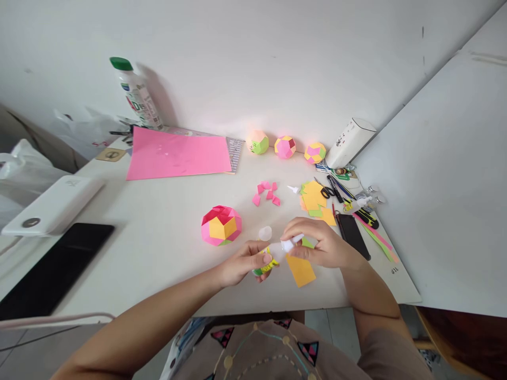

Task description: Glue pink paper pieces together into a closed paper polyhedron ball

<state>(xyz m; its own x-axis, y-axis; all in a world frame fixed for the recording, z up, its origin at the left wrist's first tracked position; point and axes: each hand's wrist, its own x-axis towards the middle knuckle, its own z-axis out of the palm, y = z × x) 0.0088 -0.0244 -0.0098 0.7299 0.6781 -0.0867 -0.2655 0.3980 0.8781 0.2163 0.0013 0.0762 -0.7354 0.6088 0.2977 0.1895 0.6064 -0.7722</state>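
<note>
My left hand (pixel 249 262) is wrapped round the body of a small glue bottle (pixel 273 256) with a yellow and green label. The fingers of my right hand (pixel 317 243) pinch the white nozzle cap (pixel 291 243) at the bottle's top; whether it is fully seated I cannot tell. A translucent round cap (pixel 265 233) lies just beyond the bottle. Under my right hand is an orange paper piece (pixel 301 270). Left of my hands stands a half-open paper ball (pixel 221 226) in pink and yellow. Several small folded pink pieces (pixel 270 194) lie behind the hands.
A pink sheet (pixel 178 153) lies at the back left near a green-capped bottle (pixel 138 97). Three finished paper balls (pixel 285 147) line the wall. Paper scraps (pixel 314 196), scissors (pixel 327 192) and a phone (pixel 353 236) sit at right. A power bank (pixel 51 203) and black tablet (pixel 55 269) are at left.
</note>
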